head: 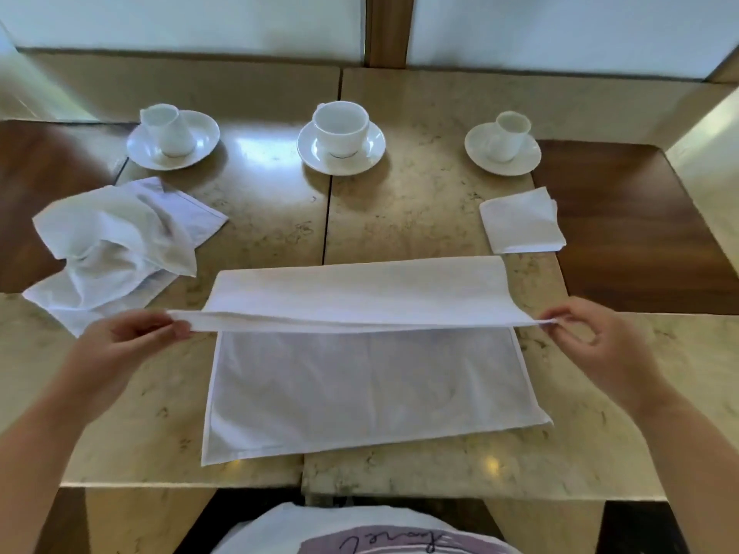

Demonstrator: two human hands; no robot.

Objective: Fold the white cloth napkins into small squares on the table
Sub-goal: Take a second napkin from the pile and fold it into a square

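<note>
place: café or restaurant | cues: marble table, cups on saucers, cloth napkins

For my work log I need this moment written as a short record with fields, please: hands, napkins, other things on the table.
left hand: left hand pinches the left end of the lifted edge
right hand: right hand pinches the right end
napkin in work: large white cloth napkin, far edge raised over the near half, fold not finished
finished: small folded white square napkin, far right
waiting: crumpled white napkin pile, left
also there: three white cups on saucers
surface: beige marble table
</note>
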